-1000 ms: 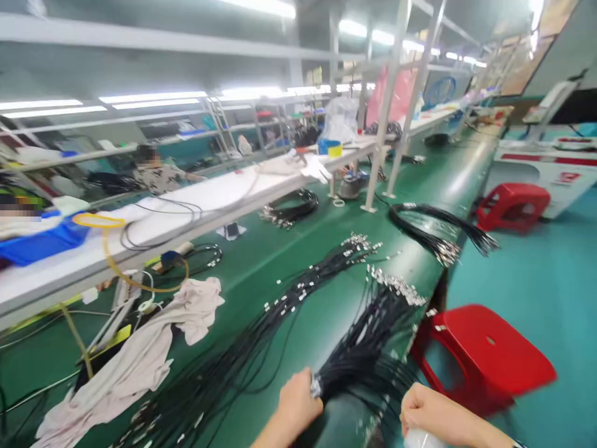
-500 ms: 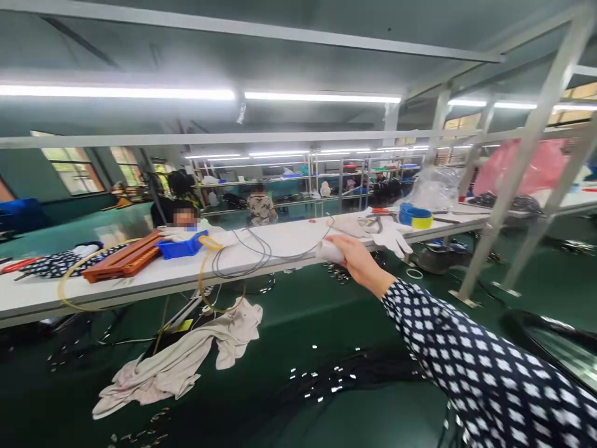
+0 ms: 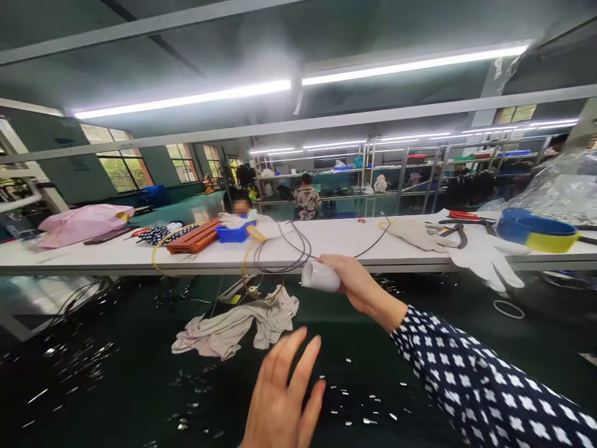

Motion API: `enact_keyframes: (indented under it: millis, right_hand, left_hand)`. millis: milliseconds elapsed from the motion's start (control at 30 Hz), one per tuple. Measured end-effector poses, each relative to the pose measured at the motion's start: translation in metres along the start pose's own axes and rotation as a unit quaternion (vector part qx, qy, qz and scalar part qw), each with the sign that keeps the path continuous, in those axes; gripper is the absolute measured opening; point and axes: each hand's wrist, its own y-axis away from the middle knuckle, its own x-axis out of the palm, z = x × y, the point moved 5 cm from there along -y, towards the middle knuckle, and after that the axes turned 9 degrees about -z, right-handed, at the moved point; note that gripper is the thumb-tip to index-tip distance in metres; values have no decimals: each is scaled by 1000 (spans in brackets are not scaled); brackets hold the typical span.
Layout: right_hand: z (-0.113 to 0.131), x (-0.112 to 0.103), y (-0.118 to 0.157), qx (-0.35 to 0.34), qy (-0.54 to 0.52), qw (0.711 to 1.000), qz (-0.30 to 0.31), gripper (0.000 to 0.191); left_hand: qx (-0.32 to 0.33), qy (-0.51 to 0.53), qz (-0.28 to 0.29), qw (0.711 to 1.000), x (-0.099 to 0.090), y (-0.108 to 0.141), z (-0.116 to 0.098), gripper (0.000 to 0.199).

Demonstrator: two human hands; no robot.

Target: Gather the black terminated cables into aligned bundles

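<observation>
My right hand [image 3: 361, 286] is closed around a white hollow cylinder [image 3: 321, 277], held tilted in front of the table's near edge. One round end of the cylinder faces left; its exact kind does not show. Lower down, my left hand [image 3: 282, 395] is raised with its back toward me and fingers apart, holding nothing. It is below the cylinder and not touching it. A thin dark cable [image 3: 280, 264] lies in loops on the white table [image 3: 331, 233] behind the cylinder.
On the table are a blue bin [image 3: 232, 234], an orange-brown rack [image 3: 194, 236], white gloves [image 3: 489, 252], pliers [image 3: 459, 231] and a blue-yellow ring of tape [image 3: 536, 230]. A pale cloth [image 3: 233, 330] hangs low beside the table. A person [image 3: 306, 198] sits beyond.
My left hand has come into view from below, open. The view has turned to the right and nearer the table. My right hand still holds the white cylinder, its hollow end now turned more toward me.
</observation>
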Motion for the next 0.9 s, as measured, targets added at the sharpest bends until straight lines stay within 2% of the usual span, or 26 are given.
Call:
enact_keyframes:
  millis: [33,67,167,233,333,400,433,467,500,567,600,633,667,700,733,767,833,900]
  right_hand:
    - [-7,5,15,22,-3,999,31,28]
    - [-13,7,28,39,-6,998,54,26]
    - [-21,1,55,80,-6,993,90,25]
    - [-18,-9,63,94,9,990,101,26]
    - [-3,-22,68,48,36,990,127,27]
    - [8,-28,69,-27,58,989,131,30]
    - [13,-30,70,-69,70,988,122,32]
    - [16,-32,70,-113,83,985,101,33]
    - [17,-34,70,-159,95,980,75,33]
    - [18,-38,72,-239,123,963,20,27]
    - [16,-40,73,-265,135,955,-2,23]
    - [14,-40,73,-284,143,948,-16,21]
    - [13,-40,73,-294,149,944,-19,22]
    - [11,-39,73,-298,154,942,-13,23]
    - [10,-36,73,-296,161,941,2,24]
    - [10,-32,72,-290,174,941,27,25]
    - [10,-23,67,-264,202,940,77,38]
    - [12,-15,55,-231,196,947,104,52]
  left_hand:
    - [73,-43,-94,992,-20,-19,-10,55]
    - [134,-81,-146,977,-33,-35,-19,57]
    - [252,-115,-199,940,-47,-64,-34,54]
    - [281,-71,-223,931,-49,-68,-37,53]
    - [245,37,-232,941,-50,-65,-40,54]
    - [160,156,-197,955,-48,-68,-41,51]
    - [99,244,-167,950,-46,-71,-41,48]
    - [28,347,-133,928,-42,-74,-41,42]
    - [-50,455,-94,884,-36,-76,-41,36]
    - [-197,634,-20,748,-22,-79,-44,37]
    - [-255,690,5,677,-16,-80,-46,41]
    - [-294,727,18,620,-12,-81,-48,44]
    - [-315,750,21,581,-9,-82,-48,44]
    - [-321,761,15,563,-7,-84,-46,42]
    - [-317,764,2,562,-7,-87,-43,39]
    - [-308,758,-11,575,-7,-91,-39,36]
    - [-290,727,-36,621,-7,-100,-29,32]
    - [-270,680,-46,680,-9,-111,-19,33]
